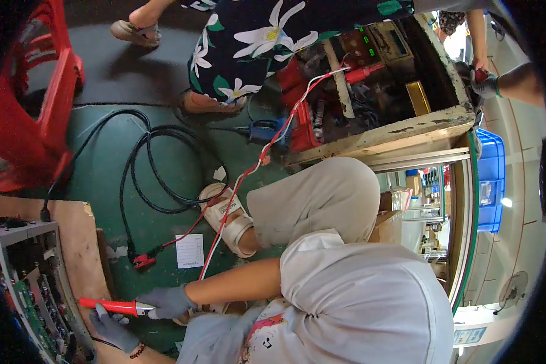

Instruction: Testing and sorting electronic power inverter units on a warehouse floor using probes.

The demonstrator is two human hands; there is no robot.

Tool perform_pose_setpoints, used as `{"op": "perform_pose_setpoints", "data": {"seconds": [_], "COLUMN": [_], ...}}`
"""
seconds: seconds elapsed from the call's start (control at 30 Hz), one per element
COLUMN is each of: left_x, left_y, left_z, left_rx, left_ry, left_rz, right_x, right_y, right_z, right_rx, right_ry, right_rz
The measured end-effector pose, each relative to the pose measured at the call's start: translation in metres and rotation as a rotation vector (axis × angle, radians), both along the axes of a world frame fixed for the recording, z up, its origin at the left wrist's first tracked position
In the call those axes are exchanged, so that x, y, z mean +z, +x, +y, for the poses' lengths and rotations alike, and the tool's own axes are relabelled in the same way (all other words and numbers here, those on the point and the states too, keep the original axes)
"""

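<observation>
A gloved right hand [162,301] closes its fingers around the silver end of a red tool [107,305], which points toward an open metal chassis [33,230] at lower left. The gloved left hand [113,330] lies just beneath, fingers loosely spread; contact is unclear. Good handling likely means a steady grip, clear of the circuit boards [27,303].

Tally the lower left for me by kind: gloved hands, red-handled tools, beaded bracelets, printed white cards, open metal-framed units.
Gloved hands: 2
Red-handled tool: 1
Beaded bracelet: 1
Printed white card: 1
Open metal-framed unit: 1
Total: 6
</observation>
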State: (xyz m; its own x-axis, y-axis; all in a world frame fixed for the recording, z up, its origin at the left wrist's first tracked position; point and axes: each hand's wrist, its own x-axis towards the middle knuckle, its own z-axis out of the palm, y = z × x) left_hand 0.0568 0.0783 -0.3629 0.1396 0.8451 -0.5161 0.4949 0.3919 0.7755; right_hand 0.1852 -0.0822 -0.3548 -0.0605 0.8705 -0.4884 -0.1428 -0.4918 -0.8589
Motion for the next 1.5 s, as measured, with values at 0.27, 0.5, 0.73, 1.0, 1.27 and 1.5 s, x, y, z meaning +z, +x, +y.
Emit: {"op": "perform_pose_setpoints", "data": {"seconds": [0.27,0.5,0.73,1.0,1.27,1.5], "left_x": [-0.003,-0.009,-0.003,-0.011,0.01,0.014], "left_y": [-0.001,-0.006,-0.001,-0.007,0.008,0.019], "left_z": [0.002,0.002,0.002,0.003,-0.002,-0.018], "left_rx": [0.013,-0.015,-0.016,0.002,-0.228,-0.117], "left_ry": [-0.031,-0.017,-0.025,0.0,0.175,0.268], "left_rz": [-0.009,-0.026,0.022,-0.037,-0.008,0.179], "right_x": [-0.012,-0.018,-0.014,-0.01,-0.012,-0.006], "right_y": [-0.007,-0.011,-0.01,-0.006,-0.003,0.011], "right_z": [-0.002,-0.004,-0.003,-0.003,-0.004,-0.023], "right_rx": [-0.026,-0.082,-0.08,-0.056,0.055,-0.108], "right_ry": [0.091,0.057,0.055,0.106,-0.041,-0.025], "right_rz": [-0.027,0.023,0.065,-0.066,-0.127,0.167]}}
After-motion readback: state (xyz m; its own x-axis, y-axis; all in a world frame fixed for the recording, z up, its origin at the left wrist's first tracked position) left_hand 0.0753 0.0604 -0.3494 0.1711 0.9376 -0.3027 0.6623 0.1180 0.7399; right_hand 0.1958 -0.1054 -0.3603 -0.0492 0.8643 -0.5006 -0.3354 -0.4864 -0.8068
